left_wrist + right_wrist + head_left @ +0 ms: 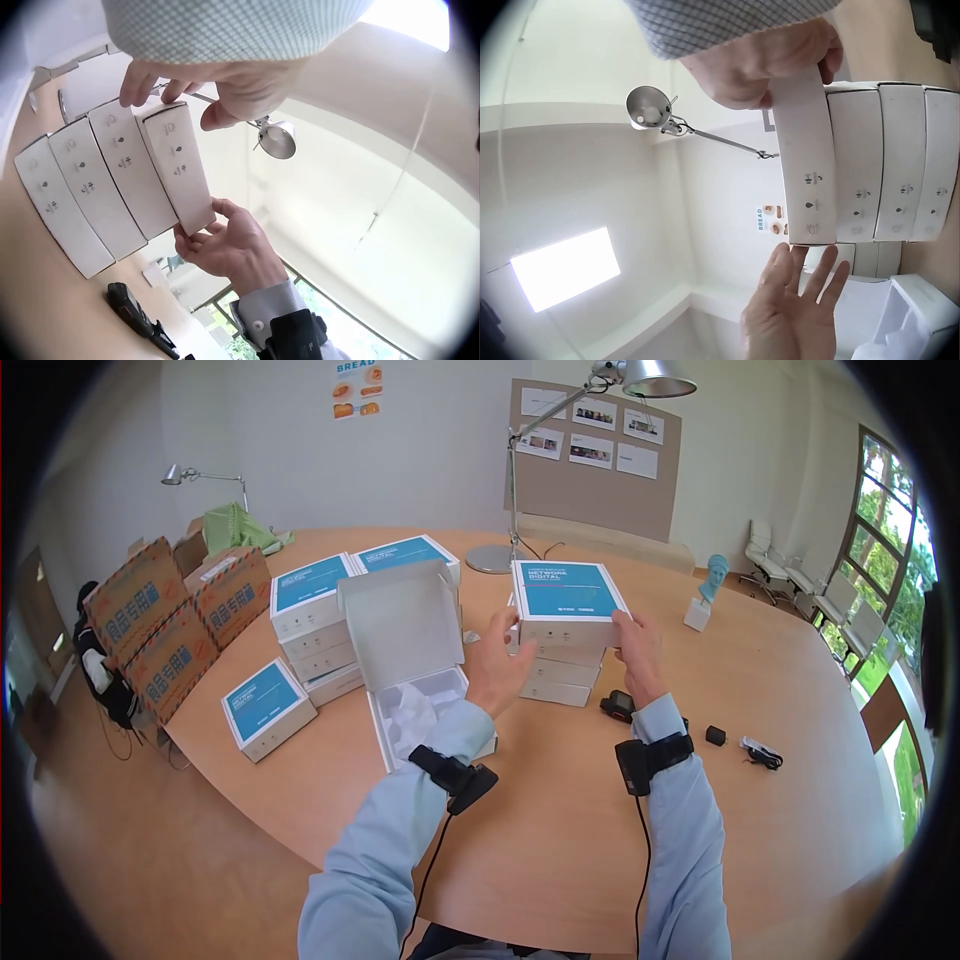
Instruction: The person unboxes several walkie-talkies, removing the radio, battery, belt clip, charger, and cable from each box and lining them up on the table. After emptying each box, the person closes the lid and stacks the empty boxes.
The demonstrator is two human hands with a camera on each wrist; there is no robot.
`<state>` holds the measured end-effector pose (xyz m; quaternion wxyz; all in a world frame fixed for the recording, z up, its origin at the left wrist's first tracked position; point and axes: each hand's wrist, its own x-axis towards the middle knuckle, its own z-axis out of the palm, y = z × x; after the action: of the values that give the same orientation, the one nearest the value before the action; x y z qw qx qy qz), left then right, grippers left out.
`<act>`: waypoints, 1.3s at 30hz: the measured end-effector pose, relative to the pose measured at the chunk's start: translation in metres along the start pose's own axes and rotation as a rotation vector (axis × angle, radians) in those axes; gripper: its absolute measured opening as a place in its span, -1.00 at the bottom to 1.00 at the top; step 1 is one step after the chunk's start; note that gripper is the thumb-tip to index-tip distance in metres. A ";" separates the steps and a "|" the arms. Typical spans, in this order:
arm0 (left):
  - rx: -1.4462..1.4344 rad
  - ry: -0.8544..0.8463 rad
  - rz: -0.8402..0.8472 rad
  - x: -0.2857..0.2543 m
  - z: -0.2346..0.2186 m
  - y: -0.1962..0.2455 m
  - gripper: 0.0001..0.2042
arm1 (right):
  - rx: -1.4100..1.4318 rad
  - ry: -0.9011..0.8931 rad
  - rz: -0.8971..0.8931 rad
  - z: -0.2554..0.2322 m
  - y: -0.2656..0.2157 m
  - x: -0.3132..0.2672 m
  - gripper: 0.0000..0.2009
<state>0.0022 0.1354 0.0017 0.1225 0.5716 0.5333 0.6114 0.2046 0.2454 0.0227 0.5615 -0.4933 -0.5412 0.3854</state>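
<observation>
A white box (568, 592) with a blue "NETWORK DIGITAL" label sits on top of a stack of matching boxes (556, 683), slightly out of line with those below. My right hand (640, 655) grips its right end, thumb on one face and fingers curled at the lower corner. At its left end is my left hand (497, 668), with fingers spread and fingertips right at the box edge, as the right wrist view shows. Just left of that hand stands an opened white box (402, 630), its lid up and crumpled white wrapping (412, 717) inside.
More labelled boxes (312, 585) are stacked at the left, with a single box (268, 708) before them. Cardboard cartons (165, 650) stand at the table's left edge. A desk lamp (492, 558) rises behind. Small black devices (618, 706), a cable (764, 756) and a small bust (712, 585) lie rightward.
</observation>
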 end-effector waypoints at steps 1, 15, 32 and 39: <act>0.002 0.007 -0.004 -0.007 -0.002 0.001 -0.47 | 0.069 -0.023 0.064 -0.003 -0.005 -0.004 -0.59; -0.272 -0.100 -0.230 -0.132 -0.034 0.025 -0.53 | 0.437 -0.309 0.187 -0.127 0.008 -0.120 -0.69; -0.377 -0.337 -0.587 -0.154 -0.014 -0.022 -0.55 | 0.230 -0.373 0.422 -0.167 0.063 -0.207 -0.60; -0.375 -0.368 -0.465 -0.158 -0.012 -0.020 -0.38 | 0.132 -0.348 0.496 -0.168 0.046 -0.228 -0.53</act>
<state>0.0328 0.0167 -0.1014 0.4553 0.5030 0.4965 0.5414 0.3487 0.0117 -0.0616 0.3799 -0.4992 -0.4661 0.6239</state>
